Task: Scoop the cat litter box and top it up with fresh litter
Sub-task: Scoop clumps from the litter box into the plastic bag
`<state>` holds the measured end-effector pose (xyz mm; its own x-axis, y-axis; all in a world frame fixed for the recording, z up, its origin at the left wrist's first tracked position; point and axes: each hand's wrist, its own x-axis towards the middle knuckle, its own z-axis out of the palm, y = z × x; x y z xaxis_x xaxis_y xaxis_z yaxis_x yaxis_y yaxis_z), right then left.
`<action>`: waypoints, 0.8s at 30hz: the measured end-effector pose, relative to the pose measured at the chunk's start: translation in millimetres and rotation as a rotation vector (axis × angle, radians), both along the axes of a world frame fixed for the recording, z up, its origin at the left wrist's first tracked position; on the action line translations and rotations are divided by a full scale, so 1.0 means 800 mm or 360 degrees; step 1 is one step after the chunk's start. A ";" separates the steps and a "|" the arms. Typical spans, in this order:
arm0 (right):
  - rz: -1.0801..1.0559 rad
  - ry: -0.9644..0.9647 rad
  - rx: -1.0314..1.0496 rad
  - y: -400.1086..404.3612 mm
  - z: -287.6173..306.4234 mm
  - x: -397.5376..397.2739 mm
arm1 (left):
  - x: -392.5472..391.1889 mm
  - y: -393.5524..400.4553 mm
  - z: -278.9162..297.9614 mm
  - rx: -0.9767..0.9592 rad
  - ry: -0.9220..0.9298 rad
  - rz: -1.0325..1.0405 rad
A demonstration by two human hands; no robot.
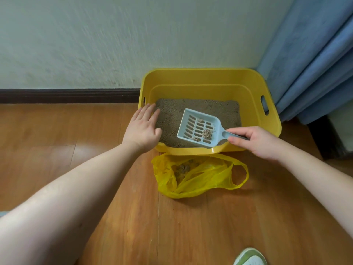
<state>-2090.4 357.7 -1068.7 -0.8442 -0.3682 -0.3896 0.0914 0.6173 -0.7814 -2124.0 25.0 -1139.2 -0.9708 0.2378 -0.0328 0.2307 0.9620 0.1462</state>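
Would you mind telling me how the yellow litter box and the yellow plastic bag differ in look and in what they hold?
The litter box is rigid and opaque; the plastic bag is thin, crumpled and translucent. The box holds a spread layer of litter; the bag holds only a few clumps. The box stands against the wall; the bag lies in front of it. Both are yellow and open-topped.

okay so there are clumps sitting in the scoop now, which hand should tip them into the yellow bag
Right. The right hand already grips the scoop by its handle, with the clumps in it, and the yellow bag lies open just below. The left hand rests on the litter box rim.
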 end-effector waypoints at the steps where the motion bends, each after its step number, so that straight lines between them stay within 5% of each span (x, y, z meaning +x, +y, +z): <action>1: 0.0015 -0.0034 0.0005 -0.003 -0.002 0.010 | -0.001 0.000 0.000 -0.0002 0.0000 -0.0004; 11: 0.0131 -0.0323 0.0129 -0.020 -0.088 0.100 | 0.001 -0.001 0.000 -0.0015 0.0006 0.0009; 24: 0.0093 -0.0275 0.0375 -0.028 -0.134 0.093 | 0.001 -0.001 -0.003 0.0038 0.0040 0.0014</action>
<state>-2016.1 335.0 -1175.7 -0.7379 -0.2965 -0.6063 0.1698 0.7879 -0.5919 -2123.4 24.1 -1141.2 -0.9733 0.2295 -0.0030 0.2259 0.9603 0.1634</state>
